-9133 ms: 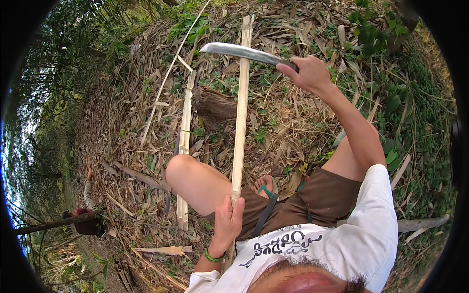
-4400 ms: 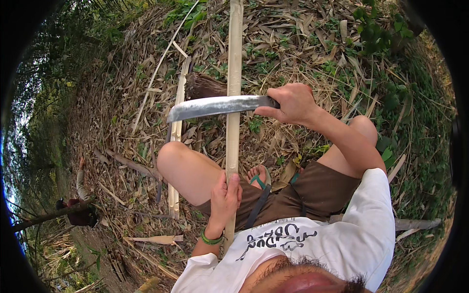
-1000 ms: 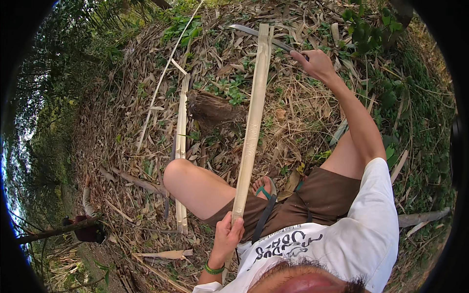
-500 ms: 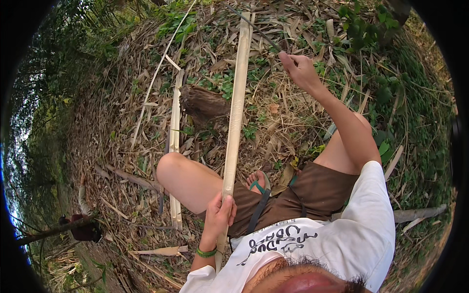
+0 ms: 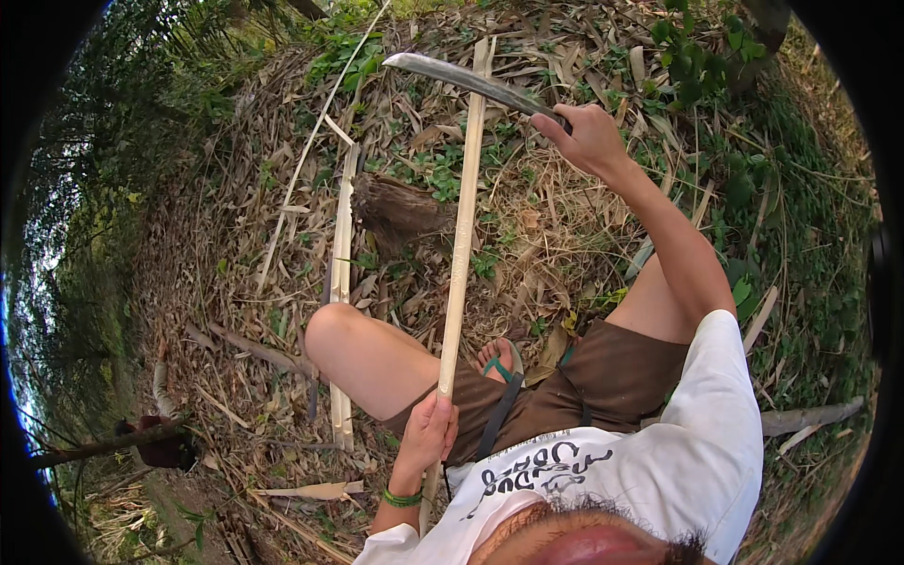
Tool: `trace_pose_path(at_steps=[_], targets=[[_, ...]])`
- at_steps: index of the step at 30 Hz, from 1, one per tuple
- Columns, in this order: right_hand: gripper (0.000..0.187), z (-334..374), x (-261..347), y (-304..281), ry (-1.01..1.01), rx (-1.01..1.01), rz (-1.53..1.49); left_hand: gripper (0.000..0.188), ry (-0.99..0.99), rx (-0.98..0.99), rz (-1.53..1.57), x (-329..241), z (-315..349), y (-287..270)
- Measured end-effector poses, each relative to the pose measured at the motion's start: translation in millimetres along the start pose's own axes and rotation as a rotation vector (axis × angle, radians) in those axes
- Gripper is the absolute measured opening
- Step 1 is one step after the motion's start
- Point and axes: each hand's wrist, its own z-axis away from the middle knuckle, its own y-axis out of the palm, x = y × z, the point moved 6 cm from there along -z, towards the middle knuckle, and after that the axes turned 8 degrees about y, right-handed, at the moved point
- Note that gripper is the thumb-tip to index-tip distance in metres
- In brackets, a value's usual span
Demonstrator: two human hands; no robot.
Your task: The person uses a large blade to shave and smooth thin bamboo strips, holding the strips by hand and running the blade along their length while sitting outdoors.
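Note:
My left hand [image 5: 428, 431] is closed around the near part of a long pale split bamboo strip [image 5: 460, 250]. The strip runs away from me past the inside of my left knee, its near end beside my shirt. Out to the right, my right hand [image 5: 591, 139] grips the handle of a machete [image 5: 461, 75] with a long, slightly curved grey blade. That blade points left and crosses the strip close to its far end. Whether the two touch, I cannot tell.
A short dark log [image 5: 400, 209] lies just left of the strip. Further left are another split bamboo piece [image 5: 341, 254] and a thin pale strip [image 5: 315, 127]. Dry leaves [image 5: 556, 221] and low green plants cover the ground. Another person [image 5: 165, 443] is far off at the left.
The machete has swung nearer and left, turning from a thin edge-on line to show its broad side. The bamboo strip has rolled in my left hand and looks narrower, its far end slightly right.

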Motion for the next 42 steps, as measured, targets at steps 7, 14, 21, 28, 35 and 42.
trace_pose_path(at_steps=[7,14,21,28,35,42], targets=[[0.081,-13.0,-59.0,0.3,0.242,-0.06,-0.079,0.041,-0.04,0.073,0.153,19.7,19.1,-4.7],[0.067,2.8,-46.4,18.4,0.504,0.123,-0.735,0.053,-0.094,0.196,0.649,-0.3,-3.4,-8.2],[0.065,13.5,-0.2,23.7,0.311,0.231,-0.597,0.057,-0.157,0.351,0.862,-19.4,-36.6,3.3],[0.065,23.0,15.1,32.5,0.173,0.159,-0.497,0.053,-0.192,0.419,1.012,-23.1,-48.3,8.9],[0.074,34.8,45.6,35.2,0.121,0.262,-0.41,0.051,-0.089,0.326,0.987,-30.0,-58.5,7.6],[0.064,47.0,66.8,41.5,-0.074,0.248,-0.284,0.055,-0.036,0.262,0.854,-28.3,-66.8,0.7]])
